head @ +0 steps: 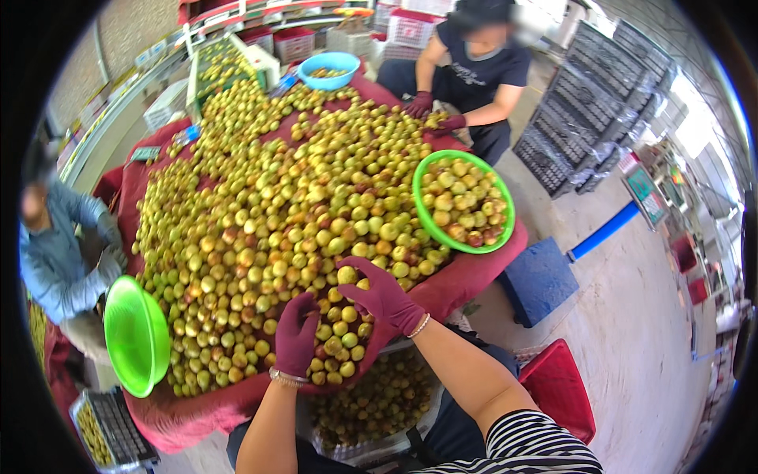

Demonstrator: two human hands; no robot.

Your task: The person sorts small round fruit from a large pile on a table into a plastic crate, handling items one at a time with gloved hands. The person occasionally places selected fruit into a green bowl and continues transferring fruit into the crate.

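Observation:
A broad heap of round green and reddish fruit, which look like jujubes (284, 207), covers a table draped in dark red cloth (474, 275). My right hand (388, 299), in a maroon glove, holds a yellow-green jujube (347, 274) between thumb and fingers; another fruit shows just behind it. My left hand (296, 338), gloved alike, is bent over the near part of the heap, its fingertips partly turned away, so any fruit in them is hidden. Between both hands lies a small group of jujubes (340, 343). Below the table edge, a crate (373, 403) of darker jujubes stands between my legs.
A green basin (418, 195) full of jujubes sits at the table's right; another green basin (137, 338) tilts at the left edge. Two co-workers sit at the far right and left. A blue platform scale (542, 281), red crate (559, 388) and stacked black crates (592, 109) stand right.

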